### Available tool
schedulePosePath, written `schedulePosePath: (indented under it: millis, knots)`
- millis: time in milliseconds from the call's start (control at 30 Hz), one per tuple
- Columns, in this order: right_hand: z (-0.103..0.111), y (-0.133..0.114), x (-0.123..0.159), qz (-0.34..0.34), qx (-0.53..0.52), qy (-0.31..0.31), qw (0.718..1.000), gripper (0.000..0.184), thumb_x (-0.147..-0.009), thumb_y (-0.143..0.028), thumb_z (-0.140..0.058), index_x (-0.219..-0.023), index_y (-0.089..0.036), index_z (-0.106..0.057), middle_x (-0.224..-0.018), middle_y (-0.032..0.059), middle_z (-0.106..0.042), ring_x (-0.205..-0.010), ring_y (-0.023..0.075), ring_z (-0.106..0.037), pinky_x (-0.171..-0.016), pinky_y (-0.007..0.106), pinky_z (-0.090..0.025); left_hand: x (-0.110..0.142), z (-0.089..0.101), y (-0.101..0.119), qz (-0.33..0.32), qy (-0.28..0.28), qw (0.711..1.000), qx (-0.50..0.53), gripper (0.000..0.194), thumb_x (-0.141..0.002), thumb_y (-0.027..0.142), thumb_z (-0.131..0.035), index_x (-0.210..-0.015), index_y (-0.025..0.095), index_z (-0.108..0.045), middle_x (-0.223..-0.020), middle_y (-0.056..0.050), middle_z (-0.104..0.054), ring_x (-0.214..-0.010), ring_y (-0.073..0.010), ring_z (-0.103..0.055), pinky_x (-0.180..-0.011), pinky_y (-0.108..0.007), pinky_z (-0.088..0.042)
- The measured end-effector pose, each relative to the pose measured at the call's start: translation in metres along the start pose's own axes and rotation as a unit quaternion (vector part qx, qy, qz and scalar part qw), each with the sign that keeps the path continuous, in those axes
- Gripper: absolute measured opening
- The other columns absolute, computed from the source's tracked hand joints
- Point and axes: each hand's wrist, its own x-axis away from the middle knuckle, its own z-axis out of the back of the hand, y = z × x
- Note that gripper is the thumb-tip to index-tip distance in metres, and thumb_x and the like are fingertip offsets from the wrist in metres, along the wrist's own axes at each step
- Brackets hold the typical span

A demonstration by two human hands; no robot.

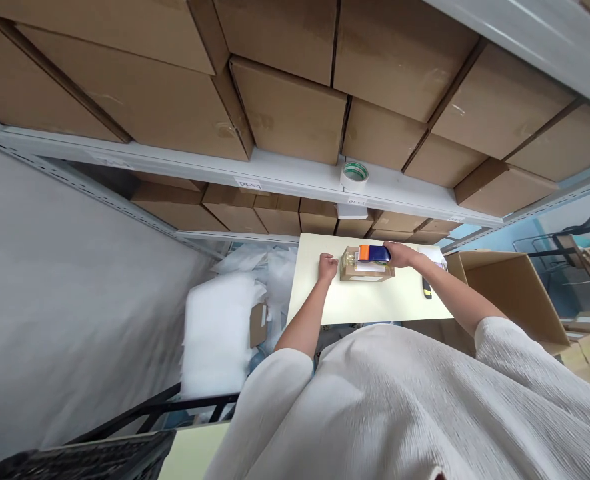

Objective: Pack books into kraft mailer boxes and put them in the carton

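A small cardboard box (pixel 363 277) with a white label on its top sits on the pale tabletop (pixel 375 305). My right hand (pixel 399 254) is wrapped round a blue and orange tape dispenser (pixel 375 253), which is over the top of the box. Left of the box, my left hand (pixel 327 267) is closed with its fingers pinched together. Whatever it may hold is too small to make out. A black and yellow utility knife (pixel 427 289) lies on the table beneath my right forearm.
Shelves (pixel 295 175) stacked with large cartons stand behind the table. A tape roll (pixel 355 175) rests on the shelf edge. An open carton (pixel 515 293) stands to the right. White wrapping material (pixel 219 333) is piled at the left, near a black crate (pixel 119 460).
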Motion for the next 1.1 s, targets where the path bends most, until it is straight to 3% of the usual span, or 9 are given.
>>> schedulePosePath:
  millis: [200,400,567,667,733,833,967,1100]
  knots:
    - [-0.001,-0.002,0.001,-0.016,0.005,-0.005,1.0,0.045,-0.084,-0.026,-0.082,-0.123,-0.023,-0.061,-0.117,0.0113,-0.078,-0.096,0.026,-0.072,-0.07,0.029,-0.046,0.005,-0.021,-0.007,0.017,0.0,0.999,-0.036,0.034,-0.078,0.007,-0.07,-0.102,0.025,-0.055,-0.081,0.003,-0.064,-0.084,-0.0215,-0.069,-0.085,-0.035,-0.053]
    - [-0.004,-0.001,0.0,-0.013,0.01,0.002,1.0,0.043,-0.084,-0.026,-0.082,-0.121,-0.022,-0.061,-0.119,0.0113,-0.078,-0.098,0.0266,-0.072,-0.073,0.03,-0.048,0.01,-0.026,0.0,-0.024,0.057,0.995,-0.073,0.037,-0.077,0.007,-0.072,-0.107,0.025,-0.06,-0.111,-0.006,-0.068,-0.111,-0.0254,-0.069,-0.099,-0.039,-0.052]
    - [-0.007,0.0,0.0,-0.01,0.01,0.006,1.0,0.044,-0.084,-0.026,-0.083,-0.121,-0.023,-0.061,-0.119,0.0107,-0.077,-0.099,0.0264,-0.072,-0.076,0.03,-0.049,0.02,-0.014,0.003,-0.053,-0.028,0.997,-0.055,0.029,-0.08,0.009,-0.066,-0.104,0.024,-0.065,-0.097,-0.003,-0.073,-0.095,-0.0211,-0.073,-0.094,-0.036,-0.056]
    - [-0.009,0.0,0.0,-0.001,0.003,0.006,1.0,0.044,-0.084,-0.026,-0.083,-0.122,-0.022,-0.06,-0.119,0.0114,-0.077,-0.1,0.0267,-0.072,-0.077,0.03,-0.049,0.027,-0.003,0.01,-0.084,-0.04,0.992,-0.09,0.033,-0.082,0.01,-0.066,-0.112,0.024,-0.067,-0.111,-0.007,-0.076,-0.103,-0.0258,-0.075,-0.098,-0.042,-0.057]
    - [-0.01,0.0,0.001,0.003,-0.001,0.014,1.0,0.047,-0.084,-0.027,-0.083,-0.124,-0.021,-0.06,-0.119,0.0122,-0.076,-0.102,0.0274,-0.071,-0.079,0.03,-0.05,0.033,0.0,0.021,-0.169,-0.065,0.973,-0.141,0.043,-0.084,0.008,-0.065,-0.123,0.024,-0.068,-0.132,-0.012,-0.074,-0.125,-0.0297,-0.07,-0.111,-0.046,-0.054]
    - [-0.012,-0.001,0.003,0.012,-0.002,0.041,0.999,0.046,-0.084,-0.029,-0.082,-0.124,-0.02,-0.061,-0.121,0.0133,-0.075,-0.106,0.0284,-0.069,-0.081,0.031,-0.05,0.042,-0.002,0.038,-0.281,-0.142,0.918,-0.241,0.064,-0.083,0.009,-0.068,-0.145,0.023,-0.063,-0.156,-0.014,-0.063,-0.151,-0.0335,-0.053,-0.128,-0.05,-0.041]
    - [-0.015,0.0,0.007,0.02,-0.012,0.064,0.998,0.041,-0.085,-0.026,-0.079,-0.122,-0.021,-0.062,-0.125,0.0118,-0.075,-0.11,0.0281,-0.069,-0.08,0.03,-0.049,0.05,-0.008,0.05,-0.305,-0.219,0.861,-0.344,0.09,-0.085,0.018,-0.077,-0.167,0.024,-0.043,-0.174,-0.015,-0.047,-0.168,-0.0359,-0.032,-0.135,-0.053,-0.028]
    - [-0.013,0.002,0.009,0.023,-0.028,0.037,0.999,0.043,-0.086,-0.028,-0.079,-0.124,-0.023,-0.062,-0.121,0.0087,-0.078,-0.101,0.0263,-0.072,-0.073,0.029,-0.047,0.052,-0.003,0.05,-0.286,-0.232,0.837,-0.405,0.095,-0.089,0.023,-0.075,-0.174,0.025,-0.031,-0.18,-0.016,-0.037,-0.17,-0.0354,-0.025,-0.136,-0.054,-0.024]
